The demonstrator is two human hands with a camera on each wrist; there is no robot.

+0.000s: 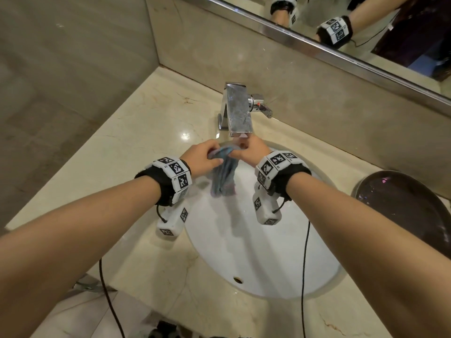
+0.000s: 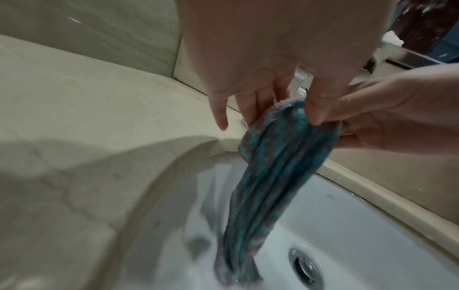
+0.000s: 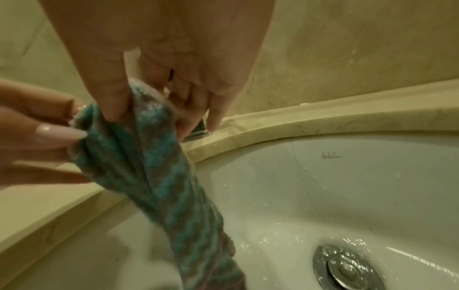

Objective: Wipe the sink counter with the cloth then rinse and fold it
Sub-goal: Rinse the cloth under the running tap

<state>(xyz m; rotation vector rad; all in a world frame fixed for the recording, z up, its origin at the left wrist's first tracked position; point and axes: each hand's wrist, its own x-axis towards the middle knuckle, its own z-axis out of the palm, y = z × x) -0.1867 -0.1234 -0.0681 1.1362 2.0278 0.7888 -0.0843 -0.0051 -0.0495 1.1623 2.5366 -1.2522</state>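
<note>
Marble counter (image 1: 136, 152) | both hands pinch cloth (image 1: 225, 172) under tap (image 1: 238, 111): left hand (image 1: 202, 158), right hand (image 1: 252, 152) | risk: loose pinch, wet cloth slips toward drain (image 2: 306, 267)

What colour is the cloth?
Teal-blue with greyish-pink stripes; the cloth shows best in the right wrist view.

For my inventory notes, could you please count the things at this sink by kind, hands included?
Hands: 2, left hand and right hand, both gripping the cloth
Cloths: 1, blue cloth
Faucets: 1, chrome faucet
Sink basins: 1, white basin
Drains: 1, metal drain
Dark bowls: 1, dark bowl
Total: 7
</note>
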